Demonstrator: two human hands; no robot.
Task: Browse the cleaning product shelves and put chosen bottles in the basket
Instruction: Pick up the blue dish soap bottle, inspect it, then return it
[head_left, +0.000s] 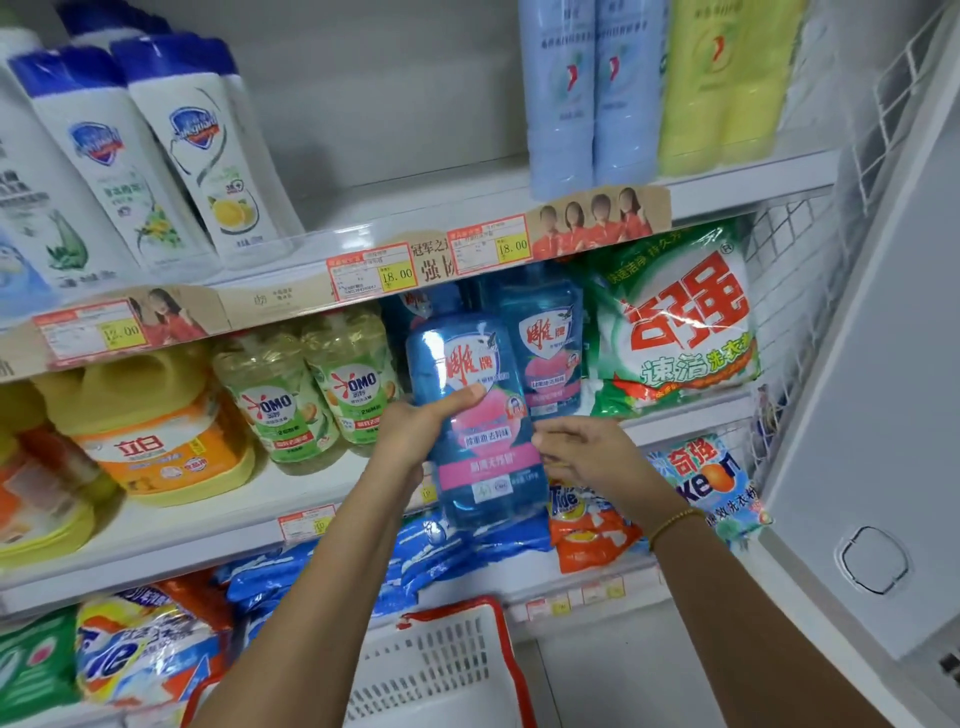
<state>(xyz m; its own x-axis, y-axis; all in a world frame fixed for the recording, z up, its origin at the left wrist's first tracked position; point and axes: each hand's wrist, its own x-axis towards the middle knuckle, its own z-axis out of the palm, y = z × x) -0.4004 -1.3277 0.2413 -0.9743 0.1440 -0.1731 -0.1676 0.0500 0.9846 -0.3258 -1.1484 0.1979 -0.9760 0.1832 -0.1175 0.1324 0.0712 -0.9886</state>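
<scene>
Bottle (488, 499), glossy blue plastic, in left hand (415, 423)

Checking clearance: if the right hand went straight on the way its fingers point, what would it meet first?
The blue bottle held by the left hand. The right hand points left at its side, perhaps touching it; depth is unclear.

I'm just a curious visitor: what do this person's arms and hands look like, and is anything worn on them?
Both forearms are bare, with no sleeves in view. The left hand and the right hand wear no gloves. The only thing worn is a thin yellow-gold beaded bracelet around the right wrist.
</scene>
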